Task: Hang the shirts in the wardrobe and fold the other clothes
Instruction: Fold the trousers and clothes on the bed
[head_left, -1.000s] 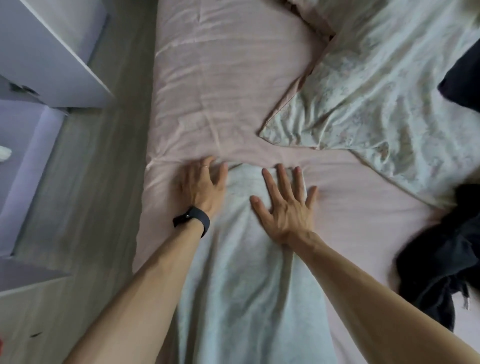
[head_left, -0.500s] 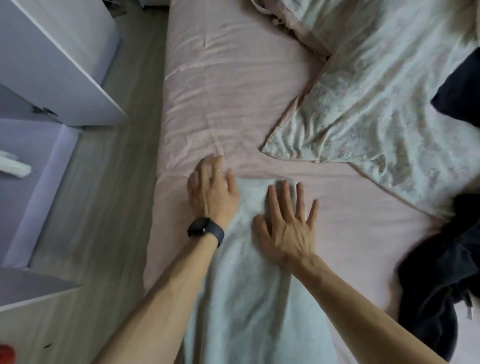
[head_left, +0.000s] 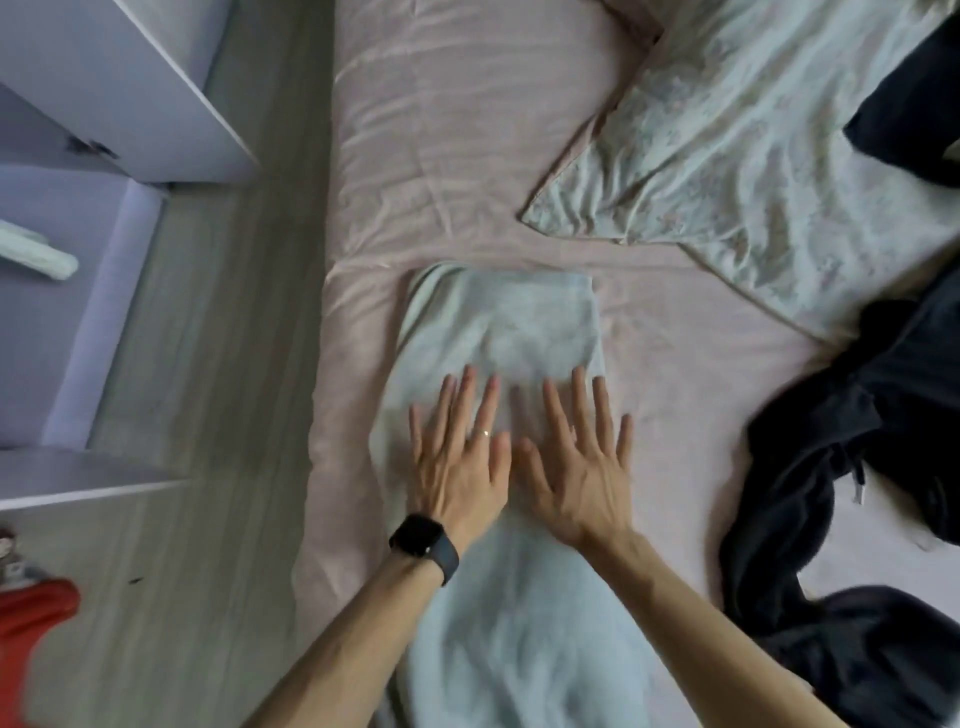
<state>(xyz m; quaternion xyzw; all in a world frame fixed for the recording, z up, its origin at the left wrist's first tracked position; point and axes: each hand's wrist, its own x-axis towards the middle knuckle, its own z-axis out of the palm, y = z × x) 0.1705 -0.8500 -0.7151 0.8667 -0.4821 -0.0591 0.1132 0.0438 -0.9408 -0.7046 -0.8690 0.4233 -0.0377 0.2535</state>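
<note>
Bedsheet, pink wrinkled fabric (head_left: 467, 130), fills most of the view, count one. Pale green-white floral quilt cover, crumpled (head_left: 753, 156), lies over the sheet's upper right, one. Light grey-blue soft knit garment (head_left: 498, 322) lies flat on the sheet at centre, running from mid-frame down to the bottom edge, far end squared off, one. Dark navy clothing heap (head_left: 857, 467) sits at the right edge, apart from the grey garment; a second dark cloth piece (head_left: 914, 119) lies on the quilt cover at top right. That makes two dark lumps; cannot tell how many garments are in them. White wardrobe with an open lilac-tinted compartment (head_left: 130, 78) stands left, across the grey wood-look floor (head_left: 208, 467), with one pale rolled cloth (head_left: 36, 254) inside. One red blurred object (head_left: 31, 623) at bottom left, cannot tell what. Two hands: left hand (head_left: 457, 467) and right hand (head_left: 576, 467) are side by side, thumbs nearly touching, palms down on the grey garment, fingers straight and spread, gripping nothing. One black wrist smartwatch (head_left: 423, 540) and one thin ring (head_left: 485, 432), both on the left.
</note>
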